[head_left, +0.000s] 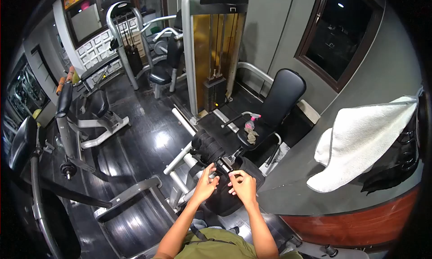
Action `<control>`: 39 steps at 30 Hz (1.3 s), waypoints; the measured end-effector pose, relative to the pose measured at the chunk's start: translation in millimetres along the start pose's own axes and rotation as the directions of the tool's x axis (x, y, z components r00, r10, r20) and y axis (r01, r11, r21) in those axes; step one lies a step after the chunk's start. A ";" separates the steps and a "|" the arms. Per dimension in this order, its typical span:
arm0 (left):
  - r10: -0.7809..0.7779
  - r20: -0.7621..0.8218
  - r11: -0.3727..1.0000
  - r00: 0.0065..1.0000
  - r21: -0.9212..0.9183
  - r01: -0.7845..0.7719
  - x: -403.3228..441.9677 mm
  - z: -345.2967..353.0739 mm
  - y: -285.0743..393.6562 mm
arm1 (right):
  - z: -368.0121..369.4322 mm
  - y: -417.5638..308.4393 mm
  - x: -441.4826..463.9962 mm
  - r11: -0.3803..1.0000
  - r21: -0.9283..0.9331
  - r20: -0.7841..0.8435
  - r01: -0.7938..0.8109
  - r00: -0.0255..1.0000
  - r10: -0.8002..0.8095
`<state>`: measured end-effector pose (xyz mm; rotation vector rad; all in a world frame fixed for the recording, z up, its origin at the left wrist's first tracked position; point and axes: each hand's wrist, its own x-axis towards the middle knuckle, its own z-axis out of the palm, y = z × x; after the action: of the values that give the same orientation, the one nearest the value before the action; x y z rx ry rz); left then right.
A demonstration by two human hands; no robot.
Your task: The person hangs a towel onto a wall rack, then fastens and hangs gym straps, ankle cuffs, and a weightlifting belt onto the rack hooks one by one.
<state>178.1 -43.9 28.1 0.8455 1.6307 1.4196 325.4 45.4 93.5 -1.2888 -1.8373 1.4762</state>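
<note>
The head camera sits above the green shirt (216, 246), facing forward and steeply down; its wide, curved view darkens at the corners. The left hand (207, 185) and right hand (243, 187) lie close below it, at lower centre, while the weight machine (198, 56) stands farther off, at top centre

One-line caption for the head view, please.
Two bare hands beside a padded roller on a gym machine; spray bottle on the seat.

The hands (206, 185) (243, 186) partly hide what may be a black pad (223, 199), and the green shirt (215, 245) is cut off below.
</note>
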 end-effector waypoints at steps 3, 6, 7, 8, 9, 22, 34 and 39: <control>-0.094 0.061 0.994 0.994 0.063 0.090 11.9 -5.9 -1.0 | 5.8 -7.5 -3.9 0.994 -0.110 -0.091 -0.024 0.996 0.014; 0.020 0.078 0.887 0.997 0.459 -0.053 19.9 -7.2 -7.7 | 12.9 -8.8 -1.7 0.972 -0.235 -0.173 -0.027 0.985 -0.014; 0.054 0.063 0.850 0.997 0.521 -0.079 20.5 -5.4 -9.2 | 14.3 -8.7 -0.6 0.972 -0.233 -0.183 -0.037 0.983 -0.006; 0.091 0.052 0.807 0.994 0.581 -0.104 21.7 -4.6 -10.4 | 14.8 -8.4 0.6 0.970 -0.234 -0.192 -0.065 0.981 0.019; 0.089 0.065 0.806 0.994 0.581 -0.110 23.4 -5.3 -8.1 | 14.8 -8.3 2.1 0.968 -0.235 -0.202 -0.091 0.978 0.043; 0.334 0.161 0.479 0.929 0.820 -0.314 1.7 -27.6 43.4 | -6.5 2.2 11.7 0.959 0.255 -0.002 -0.123 0.992 0.127; 0.502 0.108 0.489 0.858 0.783 -0.384 -1.3 -43.5 113.2 | -17.7 2.0 5.7 0.972 0.219 0.199 0.085 0.971 -0.130; 0.569 0.101 0.461 0.816 0.782 -0.419 -2.2 -43.1 128.5 | -20.8 15.9 6.0 0.931 0.321 0.287 0.174 0.919 -0.271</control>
<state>138.7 -46.5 157.8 1.8934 2.3187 1.0993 345.3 60.9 84.3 -0.6979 -1.8030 1.8276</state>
